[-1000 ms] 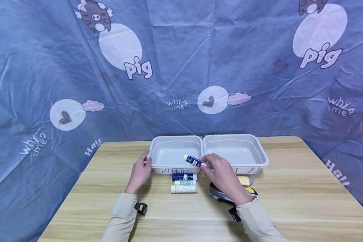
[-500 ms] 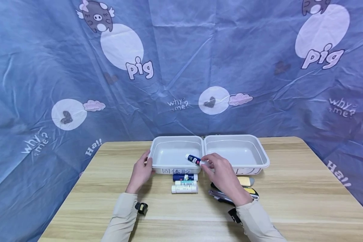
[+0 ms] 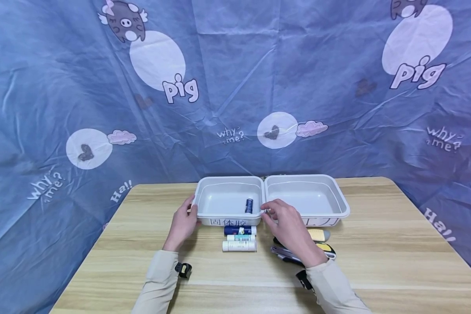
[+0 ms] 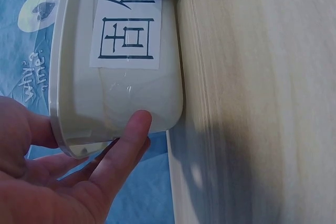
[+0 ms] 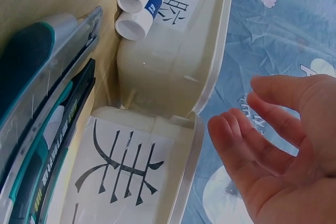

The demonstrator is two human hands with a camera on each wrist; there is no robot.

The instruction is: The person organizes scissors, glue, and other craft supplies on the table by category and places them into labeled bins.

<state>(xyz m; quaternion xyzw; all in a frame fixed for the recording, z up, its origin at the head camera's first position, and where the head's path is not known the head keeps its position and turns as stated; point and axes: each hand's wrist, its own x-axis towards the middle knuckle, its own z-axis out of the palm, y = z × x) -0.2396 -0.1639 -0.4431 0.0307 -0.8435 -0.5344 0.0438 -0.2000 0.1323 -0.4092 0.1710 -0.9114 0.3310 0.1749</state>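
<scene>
In the head view my left hand (image 3: 183, 223) holds the left corner of a white plastic tub (image 3: 204, 192). The left wrist view shows the thumb (image 4: 137, 127) against its outer wall and another finger at the rim. A dark blue glue stick (image 3: 249, 206) lies inside the tub near its right wall. Over the seam between the two tubs is my right hand (image 3: 286, 224). Its fingers are loosely bent with nothing between them, as the right wrist view shows. Before the left tub lie a blue glue stick (image 3: 235, 230), a white-and-teal one (image 3: 241, 237) and a white one (image 3: 239, 246).
A second white tub (image 3: 339, 203) adjoins on the right. Both bear paper labels with black characters. Several utility knives (image 3: 325, 249) lie in front of it, partly under my right forearm. A blue patterned cloth (image 3: 235, 87) hangs behind the wooden table (image 3: 396, 244).
My right hand has let go of the dark blue glue stick, which has dropped into the left tub and turned. The left hand stays at the tub's corner.
</scene>
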